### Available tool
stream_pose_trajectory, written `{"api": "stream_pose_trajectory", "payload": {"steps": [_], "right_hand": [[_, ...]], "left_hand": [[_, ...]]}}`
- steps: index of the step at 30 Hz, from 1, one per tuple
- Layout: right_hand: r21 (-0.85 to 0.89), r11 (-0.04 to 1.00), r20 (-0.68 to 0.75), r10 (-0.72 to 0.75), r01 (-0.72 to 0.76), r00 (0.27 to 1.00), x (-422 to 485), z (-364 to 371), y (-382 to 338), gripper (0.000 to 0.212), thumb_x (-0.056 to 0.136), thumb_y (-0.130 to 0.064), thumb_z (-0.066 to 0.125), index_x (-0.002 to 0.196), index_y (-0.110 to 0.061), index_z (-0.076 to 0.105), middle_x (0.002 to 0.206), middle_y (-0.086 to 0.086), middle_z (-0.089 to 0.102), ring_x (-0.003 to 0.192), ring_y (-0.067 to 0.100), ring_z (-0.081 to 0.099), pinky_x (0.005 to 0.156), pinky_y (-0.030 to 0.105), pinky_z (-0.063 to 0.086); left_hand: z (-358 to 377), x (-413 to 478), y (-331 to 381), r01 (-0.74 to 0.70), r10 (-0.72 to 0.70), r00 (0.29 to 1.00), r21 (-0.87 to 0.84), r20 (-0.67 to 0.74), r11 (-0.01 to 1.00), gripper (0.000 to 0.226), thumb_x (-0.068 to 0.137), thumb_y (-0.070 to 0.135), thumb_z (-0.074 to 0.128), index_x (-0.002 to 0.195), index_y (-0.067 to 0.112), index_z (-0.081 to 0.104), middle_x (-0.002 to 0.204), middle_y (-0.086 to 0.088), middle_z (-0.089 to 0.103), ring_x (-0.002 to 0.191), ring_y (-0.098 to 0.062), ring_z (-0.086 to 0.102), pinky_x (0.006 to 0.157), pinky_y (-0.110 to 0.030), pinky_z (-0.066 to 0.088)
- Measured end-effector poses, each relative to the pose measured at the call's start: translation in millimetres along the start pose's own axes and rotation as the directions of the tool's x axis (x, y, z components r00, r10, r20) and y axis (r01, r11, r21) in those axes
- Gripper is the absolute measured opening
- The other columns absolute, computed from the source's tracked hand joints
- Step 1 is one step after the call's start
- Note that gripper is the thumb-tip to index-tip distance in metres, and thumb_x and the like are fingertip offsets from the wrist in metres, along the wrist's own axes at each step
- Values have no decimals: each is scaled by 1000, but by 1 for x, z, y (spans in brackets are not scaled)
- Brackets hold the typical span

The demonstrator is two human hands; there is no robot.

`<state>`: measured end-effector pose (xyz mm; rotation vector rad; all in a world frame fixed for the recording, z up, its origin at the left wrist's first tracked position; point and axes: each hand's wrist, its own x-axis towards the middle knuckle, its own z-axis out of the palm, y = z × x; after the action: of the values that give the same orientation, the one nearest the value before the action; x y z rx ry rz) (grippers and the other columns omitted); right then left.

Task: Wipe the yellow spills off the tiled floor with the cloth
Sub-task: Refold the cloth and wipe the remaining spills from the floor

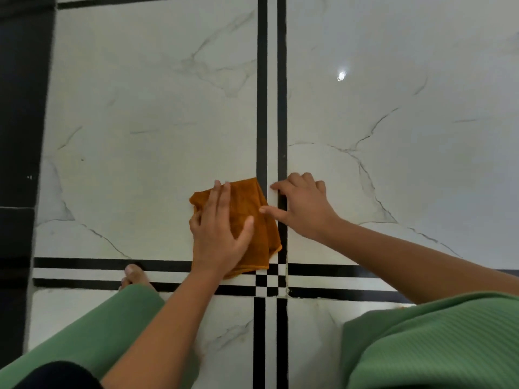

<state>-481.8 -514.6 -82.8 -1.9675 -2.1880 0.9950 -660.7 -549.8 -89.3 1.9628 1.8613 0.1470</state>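
An orange cloth (247,209) lies crumpled on the white marble floor tile (140,136), beside the black-striped border. My left hand (219,234) lies flat on the cloth with fingers straight and spread, pressing it down. My right hand (303,209) rests on the floor just right of the cloth, across the black stripe; its thumb touches the cloth's right edge and its fingers are loosely bent. No yellow spill shows clearly; a faint orange speck (403,306) sits by my right knee.
Black double stripes (271,80) run away from me and cross another pair at a checkered square (271,280). My bare foot (134,276) and green-clad legs (435,346) are at the bottom. A dark floor band (19,108) borders the left. A light glare (341,76) reflects at right.
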Motion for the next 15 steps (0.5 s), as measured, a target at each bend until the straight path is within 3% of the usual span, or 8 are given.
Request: {"api": "stream_pose_trajectory", "payload": {"steps": [3, 8, 11, 15], "right_hand": [[135, 988, 26, 74, -77, 997, 20, 6, -24, 56, 86, -53, 53, 132, -23, 43, 129, 3, 50, 122, 22, 39, 101, 40, 29], [217, 967, 143, 101, -131, 985, 47, -4, -39, 28, 89, -37, 57, 108, -17, 57, 111, 7, 57, 108, 26, 50, 93, 39, 42], [480, 856, 226, 89, -191, 970, 45, -34, -33, 23, 90, -29, 57, 107, -14, 54, 107, 5, 58, 100, 21, 54, 83, 31, 47], [691, 718, 41, 72, -80, 997, 41, -97, -23, 12, 87, -26, 63, 92, -21, 53, 99, 2, 60, 93, 17, 59, 68, 21, 47]], "left_hand": [[-22, 23, -14, 112, -113, 993, -34, -27, 993, 56, 92, 42, 42, 143, 23, 27, 144, -5, 39, 134, -23, 30, 108, -48, 15], [-59, 60, -20, 156, -182, 939, 112, 293, 981, 34, 85, 35, 60, 118, 26, 55, 113, -1, 56, 115, -23, 46, 97, -41, 29], [-84, 80, -6, 168, -120, 885, -69, 450, 983, 15, 84, 30, 64, 96, 21, 61, 93, 1, 59, 93, -19, 57, 77, -32, 45], [-118, 110, 26, 132, 19, 934, -395, 356, 909, 7, 82, 19, 67, 78, 19, 61, 80, -1, 62, 80, -18, 58, 70, -30, 48]]}}
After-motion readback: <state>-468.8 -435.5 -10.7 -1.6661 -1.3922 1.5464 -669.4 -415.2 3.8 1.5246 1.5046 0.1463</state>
